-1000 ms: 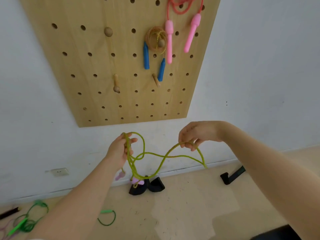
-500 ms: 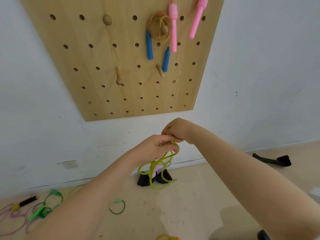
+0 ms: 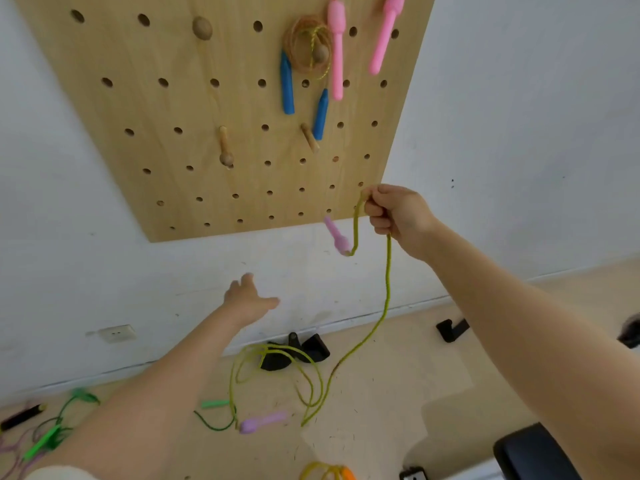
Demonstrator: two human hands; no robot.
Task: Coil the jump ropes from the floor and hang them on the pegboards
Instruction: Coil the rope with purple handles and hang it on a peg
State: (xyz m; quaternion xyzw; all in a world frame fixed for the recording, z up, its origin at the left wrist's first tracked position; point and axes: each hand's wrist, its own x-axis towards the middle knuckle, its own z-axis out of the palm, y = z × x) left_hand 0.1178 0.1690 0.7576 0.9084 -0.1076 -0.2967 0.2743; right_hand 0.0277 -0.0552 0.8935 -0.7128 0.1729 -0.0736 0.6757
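Far left on the floor I see a tangle of green rope and a black handle. My left hand reaches out with fingers spread, holding nothing. Below it lie a green handle and a purple handle, with black wedges by the wall. The pegboard above carries blue-handled and pink-handled ropes. My right hand grips the yellow-green rope; one purple end dangles beside it, the rest trails in loops to the floor.
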